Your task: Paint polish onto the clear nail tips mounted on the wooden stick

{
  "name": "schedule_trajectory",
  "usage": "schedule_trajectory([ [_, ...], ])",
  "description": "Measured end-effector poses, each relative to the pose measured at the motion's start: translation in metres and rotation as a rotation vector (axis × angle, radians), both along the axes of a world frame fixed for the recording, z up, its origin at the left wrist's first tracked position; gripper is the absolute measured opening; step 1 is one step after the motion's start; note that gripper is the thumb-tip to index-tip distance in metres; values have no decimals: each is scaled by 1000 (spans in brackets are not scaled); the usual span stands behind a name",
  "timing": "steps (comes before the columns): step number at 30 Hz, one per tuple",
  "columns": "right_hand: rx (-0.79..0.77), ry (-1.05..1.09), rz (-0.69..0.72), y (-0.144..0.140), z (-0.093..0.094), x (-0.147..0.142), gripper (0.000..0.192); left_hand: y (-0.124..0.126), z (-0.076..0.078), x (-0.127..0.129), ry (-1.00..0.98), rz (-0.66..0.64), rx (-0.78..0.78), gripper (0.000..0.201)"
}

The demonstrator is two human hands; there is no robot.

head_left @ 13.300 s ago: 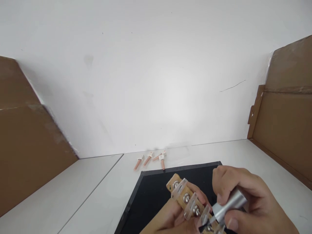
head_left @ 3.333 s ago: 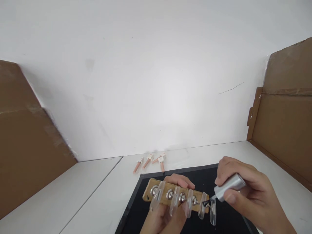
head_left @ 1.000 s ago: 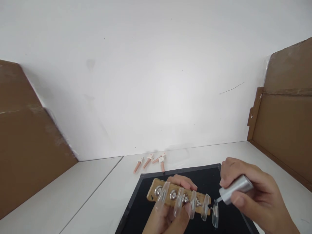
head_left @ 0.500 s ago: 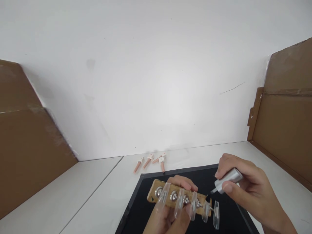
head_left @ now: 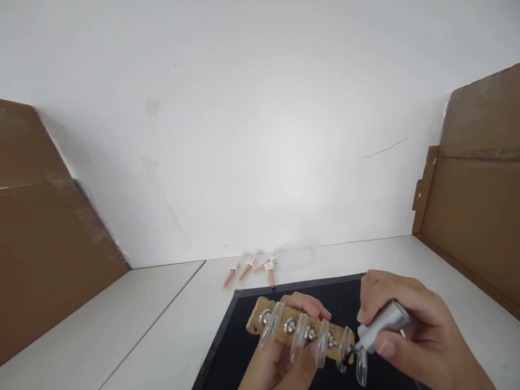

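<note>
The left hand is wrapping its fingers and thumb firmly round a wood-coloured strip bearing clear nail tips. At the strip's three o'clock, the right hand is pinching a silver brush handle between thumb and fingers, and its dark bristles are apparently meeting the fourth tip. Brushing that tip is seemingly the step underway; the next move is probably calling for a light, controlled stroke. Pink sticks are lying at eleven o'clock.
</note>
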State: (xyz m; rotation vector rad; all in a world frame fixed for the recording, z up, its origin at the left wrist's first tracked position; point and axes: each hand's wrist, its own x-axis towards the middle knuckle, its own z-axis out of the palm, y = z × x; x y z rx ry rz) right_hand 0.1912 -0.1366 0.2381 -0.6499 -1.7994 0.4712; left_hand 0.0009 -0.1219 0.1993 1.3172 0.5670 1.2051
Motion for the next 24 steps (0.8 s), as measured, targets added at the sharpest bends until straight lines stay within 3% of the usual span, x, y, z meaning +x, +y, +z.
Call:
schedule_trajectory([
  [9, 2, 86, -107, 3, -11, 5, 20, -5, -1, -4, -48, 8, -83, 12],
  [16, -41, 96, 4, 0, -5, 0, 28, 3, 3, 1, -190, -35, -180, 16],
  [24, -92, 33, 67, 0, 2, -3, 35, -6, 11, 5, -78, 68, -117, 12],
])
